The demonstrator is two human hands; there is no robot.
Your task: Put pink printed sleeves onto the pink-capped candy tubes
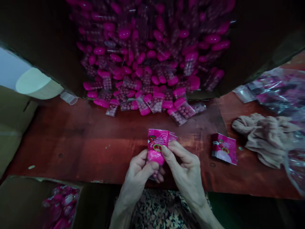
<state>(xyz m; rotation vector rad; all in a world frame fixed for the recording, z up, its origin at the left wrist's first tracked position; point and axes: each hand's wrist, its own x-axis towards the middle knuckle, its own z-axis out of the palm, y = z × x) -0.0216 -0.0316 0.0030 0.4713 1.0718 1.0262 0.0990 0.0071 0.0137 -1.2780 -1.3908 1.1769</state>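
Both my hands are closed, held close together over the front of the table. My left hand [140, 171] grips a small clear candy box [156, 159] with a pink lid and round pink candies, its lower end partly hidden by the fingers. A pink printed label [157, 136] with a cartoon fruit stands upright against the lid; whether it is wrapped around the box or only laid on it, I cannot tell. With thumb and fingers my right hand [183, 162] pinches the label's right edge. Another pink printed piece [173, 136] shows behind those fingers.
A large box lies open towards me, with many pink-lidded candy boxes [143, 82] spilling onto the red table [83, 140]. To the right are a stack of labels [224, 149], a crumpled cloth [264, 136] and plastic bags [278, 92]. A carton [23, 197] at lower left holds pink packs.
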